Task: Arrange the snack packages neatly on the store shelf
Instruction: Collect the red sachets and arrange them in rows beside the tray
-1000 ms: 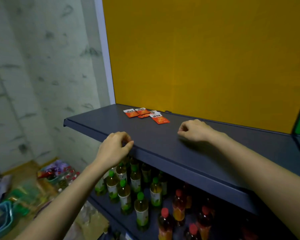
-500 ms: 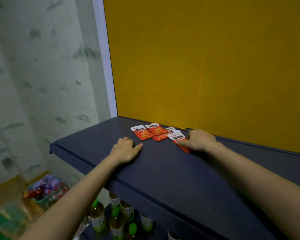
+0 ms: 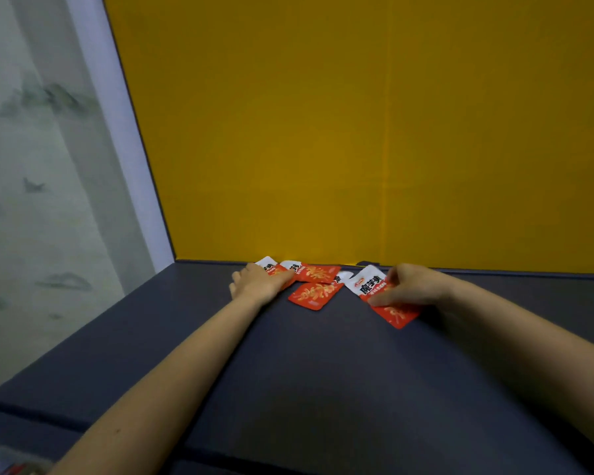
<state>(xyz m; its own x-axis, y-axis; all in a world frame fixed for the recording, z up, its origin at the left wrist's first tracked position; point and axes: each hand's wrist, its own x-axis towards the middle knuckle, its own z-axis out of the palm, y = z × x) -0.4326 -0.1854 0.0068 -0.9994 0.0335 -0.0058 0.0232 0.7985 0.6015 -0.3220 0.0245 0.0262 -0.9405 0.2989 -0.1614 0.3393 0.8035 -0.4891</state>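
Pinching the rightmost snack packet [image 3: 396, 311] between thumb and curled fingers, the right hand [image 3: 412, 286] holds it skewed, red end toward 5 o'clock. Judged: about to square it with the row.

Left hand [image 3: 258, 284], at 9 o'clock of the right, lies bent-knuckled over the leftmost packet [image 3: 267, 265]. Grip or mere press: cannot tell.

Between them: upper middle packet [image 3: 318, 273] and lower middle packet [image 3: 311, 294], overlapping, unaligned.

All four sit at 12 o'clock on the dark blue shelf [image 3: 323, 371], near the yellow back panel [image 3: 357, 132].

Label: white band, black characters, apparently 魔芋爽. Small print unreadable.
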